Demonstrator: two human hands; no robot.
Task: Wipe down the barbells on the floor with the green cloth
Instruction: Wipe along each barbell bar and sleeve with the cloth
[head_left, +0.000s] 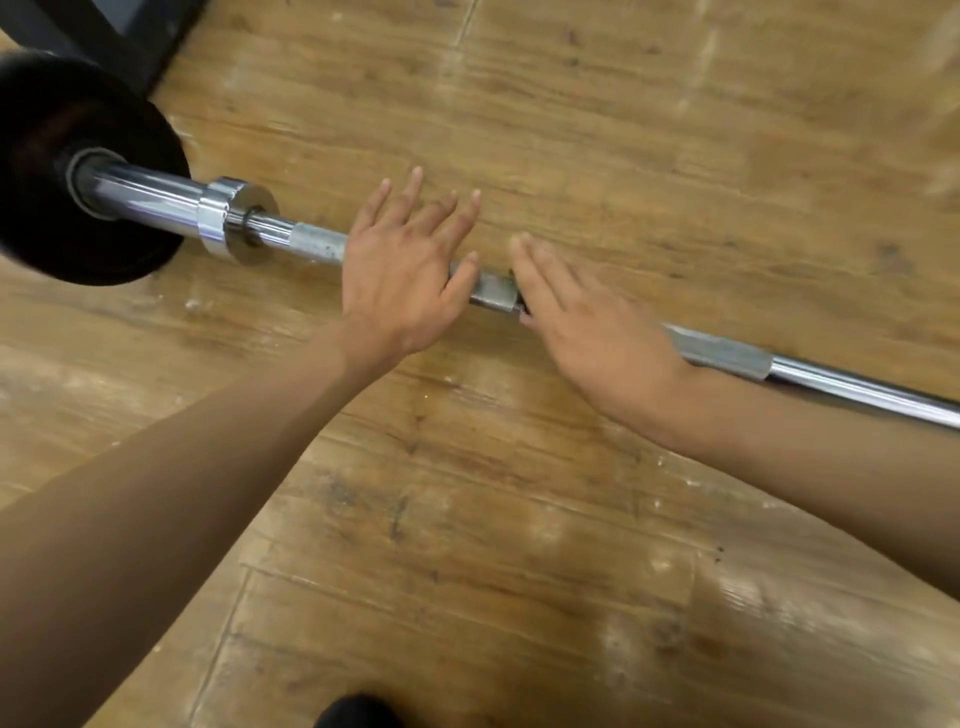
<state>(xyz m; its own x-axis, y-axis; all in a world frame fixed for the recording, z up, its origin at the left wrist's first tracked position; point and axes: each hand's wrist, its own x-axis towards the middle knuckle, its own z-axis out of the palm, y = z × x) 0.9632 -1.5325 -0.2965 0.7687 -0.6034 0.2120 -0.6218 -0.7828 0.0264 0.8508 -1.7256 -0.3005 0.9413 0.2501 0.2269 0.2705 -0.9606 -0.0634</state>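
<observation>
A chrome barbell (727, 354) lies on the wooden floor, running from upper left to lower right, with dull knurled sections along its shaft. A black weight plate (62, 171) and a chrome collar (228, 218) sit at its left end. My left hand (405, 260) rests flat over the shaft with its fingers spread. My right hand (587, 322) lies flat over the shaft just to the right, fingers together and extended. A short stretch of shaft (496, 291) shows between the hands. No green cloth is in view.
Worn wooden floor (571, 130) surrounds the bar on all sides. A dark frame or mat edge (104, 36) stands at the top left behind the plate. A dark shoe tip (358, 712) shows at the bottom edge.
</observation>
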